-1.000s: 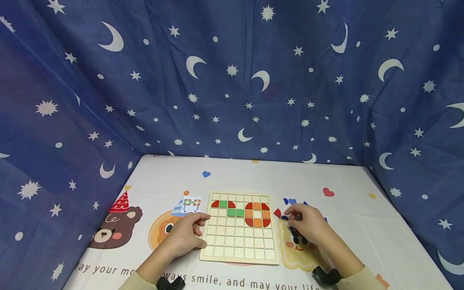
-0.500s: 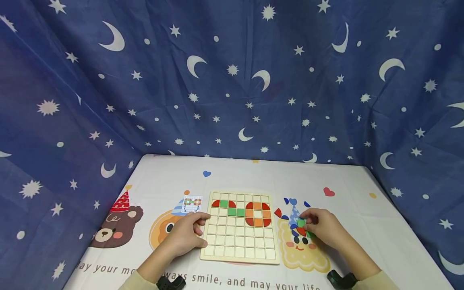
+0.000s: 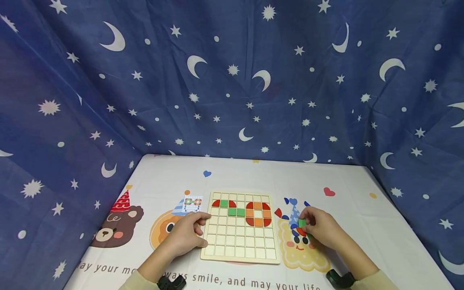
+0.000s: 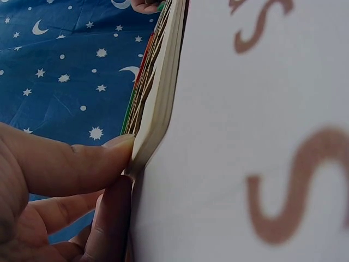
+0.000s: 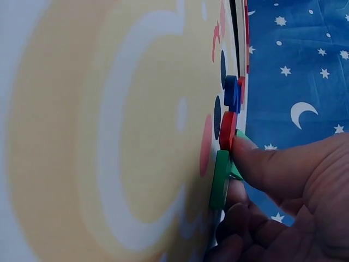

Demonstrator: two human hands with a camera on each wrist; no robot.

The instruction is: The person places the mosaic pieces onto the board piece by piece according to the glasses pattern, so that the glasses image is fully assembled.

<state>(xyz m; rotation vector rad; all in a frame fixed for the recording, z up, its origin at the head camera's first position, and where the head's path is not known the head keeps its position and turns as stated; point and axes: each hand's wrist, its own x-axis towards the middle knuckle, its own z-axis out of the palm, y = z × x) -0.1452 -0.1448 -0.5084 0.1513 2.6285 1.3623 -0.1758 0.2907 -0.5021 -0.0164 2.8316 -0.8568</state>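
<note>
A pale wooden grid board (image 3: 235,241) lies flat on the table, with red, orange and green pieces set in its upper rows. My left hand (image 3: 186,235) rests at its left side, index finger and thumb touching the edge. In the left wrist view the thumb (image 4: 82,166) presses the board's corner. To the right of the board, my right hand (image 3: 322,227) pinches a small green block (image 3: 302,222) between thumb and fingers. Close under it lie a red piece (image 5: 228,130), another green block (image 5: 220,180) and a blue piece (image 5: 230,90).
A small pattern card (image 3: 192,204) lies beyond my left hand. Loose red (image 3: 278,212) and blue (image 3: 284,217) pieces are scattered between the board and my right hand. A blue curtain (image 3: 232,100) with moons and stars stands behind the printed white tablecloth (image 3: 163,169).
My right hand has moved right over the loose pieces and now has a green block between its fingers. My left hand and the board have stayed in place.
</note>
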